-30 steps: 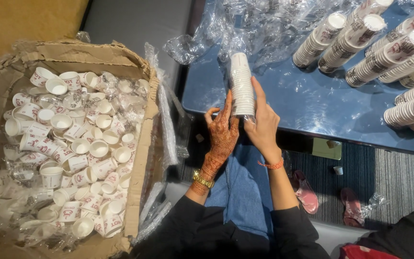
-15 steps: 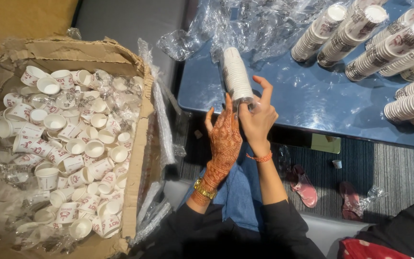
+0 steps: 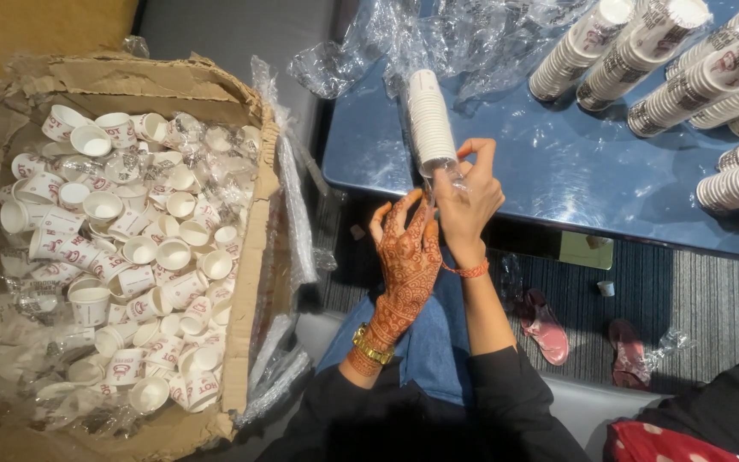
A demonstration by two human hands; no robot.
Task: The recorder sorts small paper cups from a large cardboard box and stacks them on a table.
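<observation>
- Stack of white paper cups [image 3: 432,121] lies wrapped in a clear plastic sleeve on the blue table [image 3: 558,180], near its front edge; it points toward 11 o'clock from the hands
- right hand [image 3: 470,198] pinches the sleeve at the stack's near end, thumb and fingers closed on the plastic; the stack sits just beyond the fingertips, at 11 o'clock
- left hand [image 3: 405,261], patterned with henna, has fingers spread, tips at the same plastic end; whether it grips I cannot tell
- cardboard box [image 3: 173,85] of loose cups [image 3: 121,248] sits at 9 o'clock; more sleeved stacks [image 3: 686,68] lie at 2 o'clock
</observation>
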